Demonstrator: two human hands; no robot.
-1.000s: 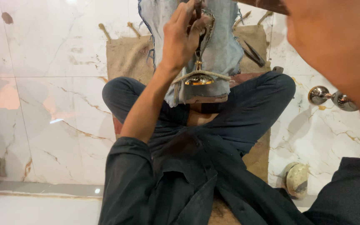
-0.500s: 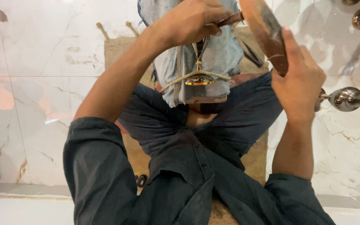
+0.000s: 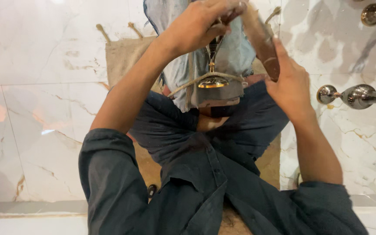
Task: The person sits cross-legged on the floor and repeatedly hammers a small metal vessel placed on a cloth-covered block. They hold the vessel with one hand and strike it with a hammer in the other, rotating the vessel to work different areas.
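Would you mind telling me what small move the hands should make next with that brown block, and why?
Probably draw the brown block down toward the brass disc. The right hand presses the block from its side, the left hand grips its top end, and the disc sits just below, bound by cord over the pale denim cloth.

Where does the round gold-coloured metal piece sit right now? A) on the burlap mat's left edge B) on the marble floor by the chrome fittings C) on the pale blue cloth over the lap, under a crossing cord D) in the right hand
C: the gold-coloured metal piece rests on the pale blue cloth with a cord running across it, below both hands.
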